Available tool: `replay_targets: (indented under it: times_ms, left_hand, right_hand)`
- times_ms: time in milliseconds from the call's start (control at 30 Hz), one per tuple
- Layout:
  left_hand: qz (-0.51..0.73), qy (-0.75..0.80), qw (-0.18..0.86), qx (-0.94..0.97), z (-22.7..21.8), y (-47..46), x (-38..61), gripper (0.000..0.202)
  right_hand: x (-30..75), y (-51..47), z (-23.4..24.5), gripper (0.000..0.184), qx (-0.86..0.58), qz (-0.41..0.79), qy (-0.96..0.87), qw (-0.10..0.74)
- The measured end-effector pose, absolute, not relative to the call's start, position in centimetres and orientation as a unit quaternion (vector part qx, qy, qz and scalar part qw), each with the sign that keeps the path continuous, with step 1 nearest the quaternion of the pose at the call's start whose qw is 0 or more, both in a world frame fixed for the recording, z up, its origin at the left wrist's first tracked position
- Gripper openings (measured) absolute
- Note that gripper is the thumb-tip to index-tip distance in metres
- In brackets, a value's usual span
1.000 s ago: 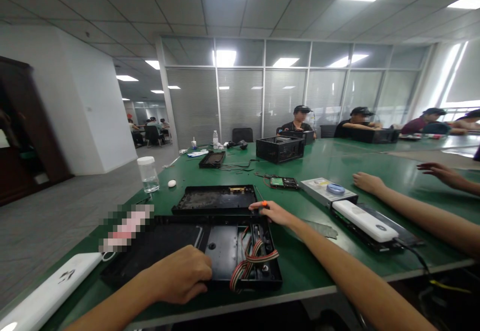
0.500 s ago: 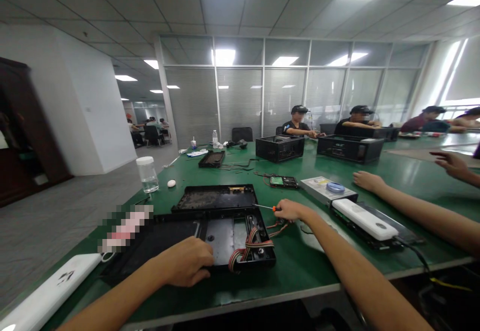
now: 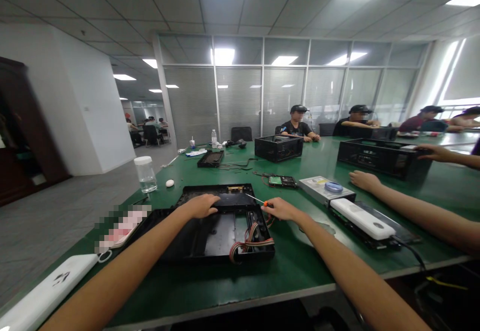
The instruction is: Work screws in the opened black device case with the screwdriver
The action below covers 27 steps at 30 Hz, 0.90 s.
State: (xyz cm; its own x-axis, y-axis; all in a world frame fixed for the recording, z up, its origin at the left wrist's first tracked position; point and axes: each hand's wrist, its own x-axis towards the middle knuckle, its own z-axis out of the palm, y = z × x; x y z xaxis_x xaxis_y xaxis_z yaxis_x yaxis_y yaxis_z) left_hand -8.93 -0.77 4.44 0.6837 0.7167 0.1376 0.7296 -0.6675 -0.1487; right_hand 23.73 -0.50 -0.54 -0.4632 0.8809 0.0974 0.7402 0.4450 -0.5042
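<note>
My right hand [image 3: 280,208] is closed around a screwdriver [image 3: 267,204] with an orange handle. Its thin metal shaft points left over a shallow black panel [image 3: 236,199] with a brass-coloured strip at its far edge. My left hand [image 3: 202,206] lies at the near edge of that panel, thumb on the near side and fingers over it. Closer to me lies an open black case [image 3: 219,236]. Striped ribbon cables [image 3: 249,245] loop over its right end. The screwdriver's tip seems to hover over the panel; contact is unclear.
A silver drive [image 3: 318,189], a white power strip [image 3: 362,218] and a small circuit board [image 3: 281,181] lie to the right. Co-workers' arms [image 3: 405,201] reach in there. On the left stand a lidded jar [image 3: 146,176] and a white case [image 3: 48,291].
My left hand has moved forward from the case's front to the panel's near edge. My right hand has shifted slightly left with the screwdriver. A co-worker has moved a black computer case rightward.
</note>
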Motion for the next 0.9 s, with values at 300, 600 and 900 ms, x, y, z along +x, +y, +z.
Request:
replay_targets:
  times_ms: [300, 600, 900]
  left_hand:
    - [0.046, -0.42, 0.108, -0.9, 3.5, 0.1, -9.1, 0.018]
    - [-0.031, -0.264, 0.152, -0.952, 3.3, -1.5, -6.6, 0.012]
    - [-0.092, -0.271, 0.178, -0.941, 3.5, -2.4, -6.2, 0.018]
  right_hand:
    - [25.6, -0.3, 0.0, 0.047, -0.561, 0.173, -0.805, 0.092]
    - [23.8, -0.8, 0.4, 0.051, -0.506, 0.25, -0.796, 0.217]
    - [22.5, -1.7, 0.0, 0.04, -0.426, 0.386, -0.806, 0.141]
